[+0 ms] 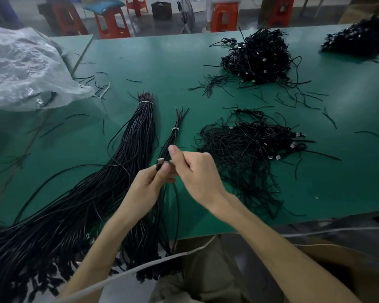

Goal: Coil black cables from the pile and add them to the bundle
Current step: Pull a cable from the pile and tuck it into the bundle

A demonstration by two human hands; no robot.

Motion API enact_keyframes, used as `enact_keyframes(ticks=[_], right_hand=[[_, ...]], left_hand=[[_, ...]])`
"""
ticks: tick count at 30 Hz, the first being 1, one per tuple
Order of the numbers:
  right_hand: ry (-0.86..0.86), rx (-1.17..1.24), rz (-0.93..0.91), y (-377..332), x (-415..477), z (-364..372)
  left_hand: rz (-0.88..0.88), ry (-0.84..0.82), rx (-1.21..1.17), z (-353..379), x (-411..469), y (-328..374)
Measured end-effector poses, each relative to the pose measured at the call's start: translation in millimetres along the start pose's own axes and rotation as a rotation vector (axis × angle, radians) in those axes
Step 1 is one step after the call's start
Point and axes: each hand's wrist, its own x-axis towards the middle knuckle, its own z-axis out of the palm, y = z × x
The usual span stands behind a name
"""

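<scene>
My left hand pinches the plug end of a black cable whose strands hang down over the table's front edge. My right hand grips the same cable just beside that plug, thumb raised. A small tied bundle lies on the green table just beyond my hands. A large tied bundle of straight black cables stretches from the table's middle to the lower left. A tangled pile of cables lies right of my hands.
A second tangled pile sits further back, a third at the far right. A crumpled clear plastic bag covers the left. Short black ties are scattered over the table. Red stools stand behind it. A cardboard box sits lower right.
</scene>
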Motion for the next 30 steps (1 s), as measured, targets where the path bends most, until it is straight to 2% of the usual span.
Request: enact_keyframes(ticks=[2, 5, 9, 12, 15, 20, 24, 30], right_hand=[[-0.014, 0.077, 0.038, -3, -9, 2], [0.055, 0.151, 0.079, -6, -14, -1], [0.048, 0.118, 0.030, -6, -19, -5], [0.009, 0.096, -0.003, -4, -25, -2], [-0.084, 0.088, 0.049, 4, -33, 2], [-0.298, -0.033, 0.177, 20, -30, -1], [-0.439, -0.060, 0.222, 21, -17, -8], [-0.452, 0.382, 0.347, 19, -10, -8]], left_hand=[[0.018, -0.054, -0.041, 3, -2, 0], [-0.029, -0.170, -0.115, 6, -5, -1], [-0.063, -0.202, -0.162, 3, -2, -8], [-0.068, -0.172, -0.402, 8, 3, -9], [-0.138, -0.038, -0.749, 9, 7, -3], [-0.209, 0.126, -1.021, -1, 11, -2], [-0.208, 0.115, -1.058, 1, 11, -6], [-0.188, 0.036, -0.930, 6, 11, -9]])
